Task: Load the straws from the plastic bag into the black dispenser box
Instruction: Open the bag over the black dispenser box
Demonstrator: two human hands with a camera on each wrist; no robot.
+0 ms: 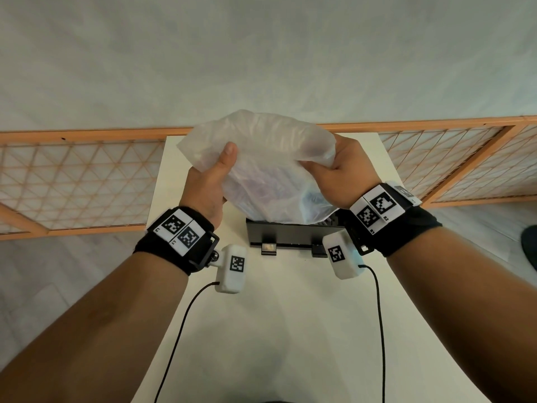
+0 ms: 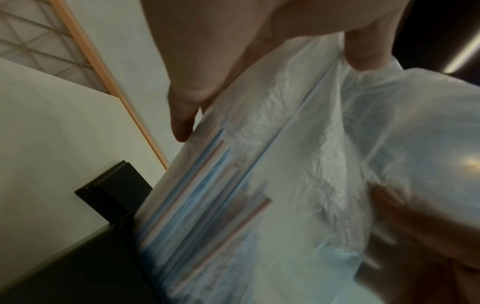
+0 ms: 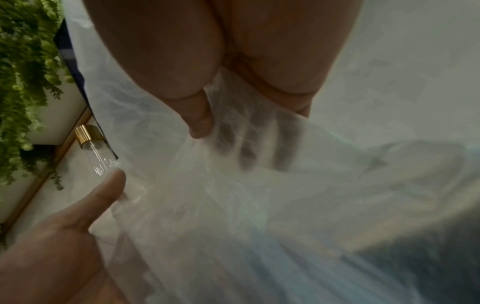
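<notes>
A translucent plastic bag [image 1: 261, 158] hangs upended over the black dispenser box [image 1: 290, 232] on the white table [image 1: 290, 315]. My left hand [image 1: 216, 173] grips the bag's left side, thumb on top. My right hand [image 1: 340, 170] grips its right side with fingers bunched in the plastic. In the left wrist view blue and pink straws [image 2: 197, 205] show through the bag [image 2: 311, 164], pointing down toward the box [image 2: 85, 257]. The right wrist view shows my fingers [image 3: 200, 123] pinching the bag [image 3: 259, 195], with the left hand's thumb [image 3: 109, 189] beside it.
An orange-framed lattice screen [image 1: 72, 181] lies behind the table on both sides. Wrist-camera cables [image 1: 180, 330] trail over the table's near half. The box has small feet [image 1: 268, 248] at its front edge.
</notes>
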